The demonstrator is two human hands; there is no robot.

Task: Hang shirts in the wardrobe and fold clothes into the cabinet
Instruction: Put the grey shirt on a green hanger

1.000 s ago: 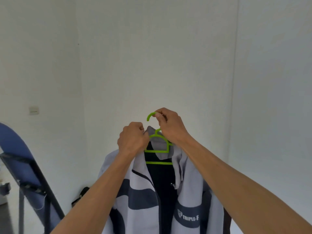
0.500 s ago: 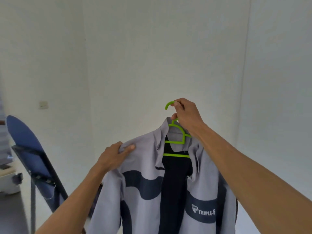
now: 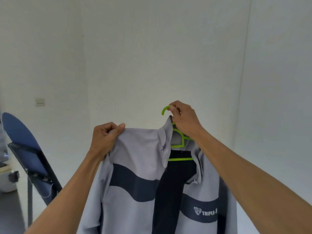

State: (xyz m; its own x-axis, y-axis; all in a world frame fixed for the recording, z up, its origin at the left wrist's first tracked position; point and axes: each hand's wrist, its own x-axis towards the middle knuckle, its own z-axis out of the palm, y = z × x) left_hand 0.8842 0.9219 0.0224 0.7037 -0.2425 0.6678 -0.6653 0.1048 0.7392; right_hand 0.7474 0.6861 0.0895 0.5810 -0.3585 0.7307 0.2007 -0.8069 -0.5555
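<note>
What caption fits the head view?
Right hand holds green hanger by its hook; left hand pinches grey jacket shoulder.

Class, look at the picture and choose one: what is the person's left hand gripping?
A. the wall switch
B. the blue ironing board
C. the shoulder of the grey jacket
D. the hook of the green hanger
C: the left hand pinches the fabric at the shoulder of the grey jacket, while the right hand holds the green hanger near its hook.

White "TRIPLE-F" lettering with logo on dark band of grey jacket (image 3: 145,174); last letter partly cut off.
</note>
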